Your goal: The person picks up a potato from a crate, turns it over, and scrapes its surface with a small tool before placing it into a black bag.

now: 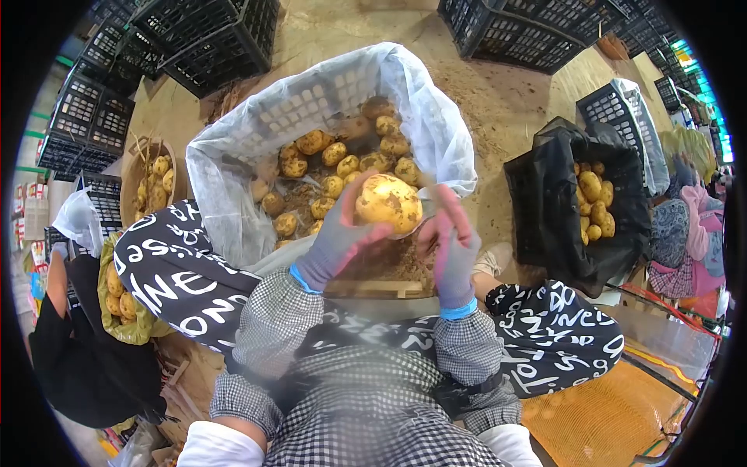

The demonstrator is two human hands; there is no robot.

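A large potato [389, 204] with dirt specks is in my left hand [336, 237], gripped between thumb and fingers above a lined crate. My right hand [451, 249] is just right of the potato. One or two of its fingers stretch upward and the thumb is bent, with nothing visible between them. Both hands wear grey gloves with pink finger areas. Below them, the black crate with a whitish plastic liner [214, 187] holds several smaller potatoes [348, 165] and loose soil.
To the right stands a crate lined with black plastic [533, 198], with potatoes inside. A basket of potatoes [159, 183] sits at the left, near a yellowish bag of potatoes [117, 300]. Stacked black crates [218, 47] stand behind. Another person in dark clothes [93, 350] is at the left.
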